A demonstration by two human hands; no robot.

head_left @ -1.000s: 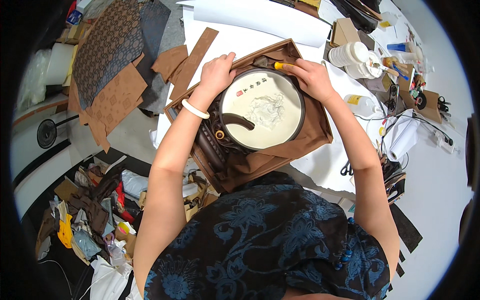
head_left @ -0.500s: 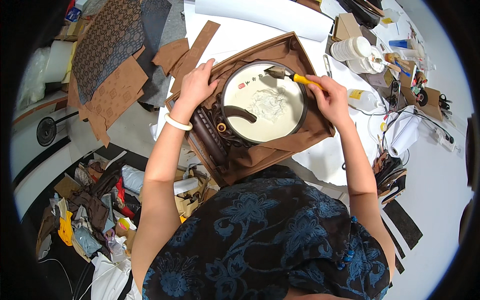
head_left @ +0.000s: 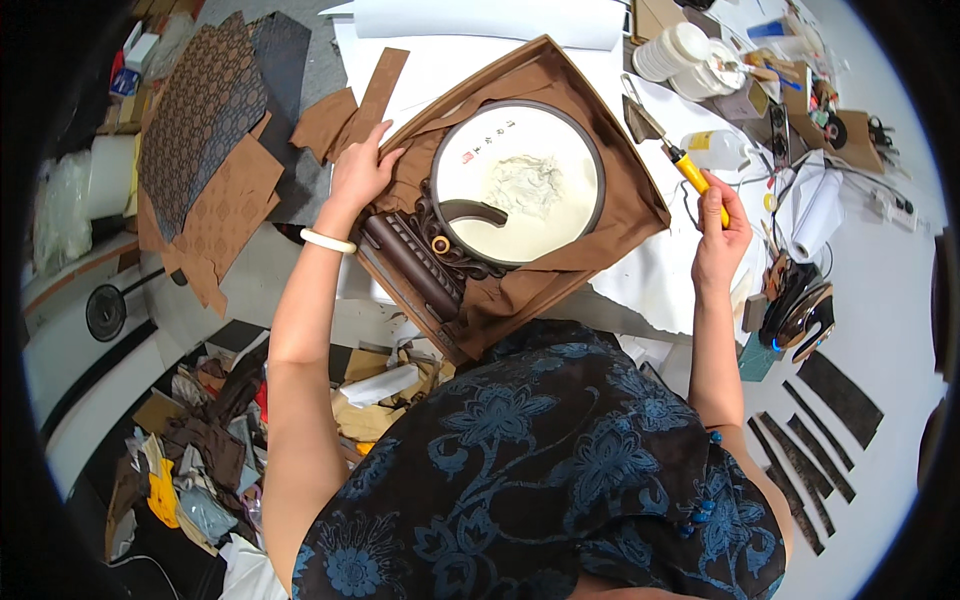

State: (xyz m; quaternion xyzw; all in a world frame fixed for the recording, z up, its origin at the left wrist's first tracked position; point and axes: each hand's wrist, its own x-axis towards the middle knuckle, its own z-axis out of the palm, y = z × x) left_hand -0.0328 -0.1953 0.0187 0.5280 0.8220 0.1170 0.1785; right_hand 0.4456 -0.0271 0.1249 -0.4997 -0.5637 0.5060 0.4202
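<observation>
A: Where does the round panel (head_left: 560, 222) lie?
B: In the brown box (head_left: 601, 113), beside 1 dark carved piece (head_left: 413, 263).
A: Step in hand?
B: Apparently steadying. Left hand (head_left: 362, 175) at left rim, thumb and fingers parted; cannot tell whether it pinches. Right hand (head_left: 720, 235) clamped on yellow-handled trowel (head_left: 690, 172), outside right rim.
A: Next move, clearance?
B: Inward travel calls for lifting over that rim; more room above white paper (head_left: 650, 275) than beside the bottle (head_left: 715, 150).

Between my right hand (head_left: 722, 240) and the brown, cloth-lined box (head_left: 606, 130), bare white paper (head_left: 655, 278) leaves room; the box's raised wall bars sideways entry, and a translucent, yellow-labelled plastic bottle (head_left: 722, 152) obstructs beyond.
</observation>
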